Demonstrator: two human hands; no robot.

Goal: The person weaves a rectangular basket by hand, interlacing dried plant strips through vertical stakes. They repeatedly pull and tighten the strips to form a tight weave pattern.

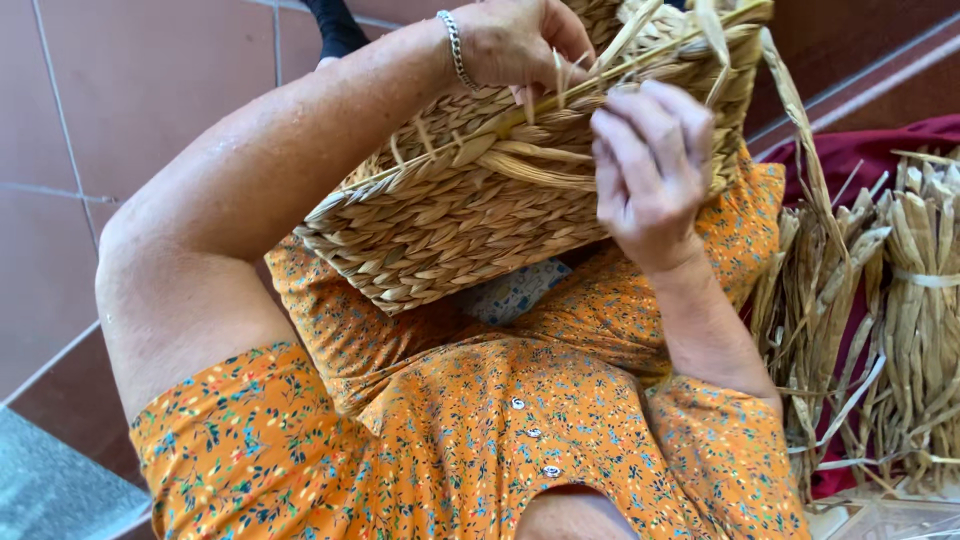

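1. The right hand (650, 165) pinches straw strands at the rim of the woven basket (470, 215).
2. The left hand (515, 40) grips the far rim.
3. The basket rests on the lap.
4. Bundled dry straw (900, 300) lies to the right.

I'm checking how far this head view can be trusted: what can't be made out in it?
- Woven basket: its top is cut off by the upper edge, and its inside faces away.
- Left hand: fingertips are buried in the loose straw at the rim.
- Right hand: its curled fingers hide whatever strand it pinches.
- Bundles of dried straw: cut off by the right edge.
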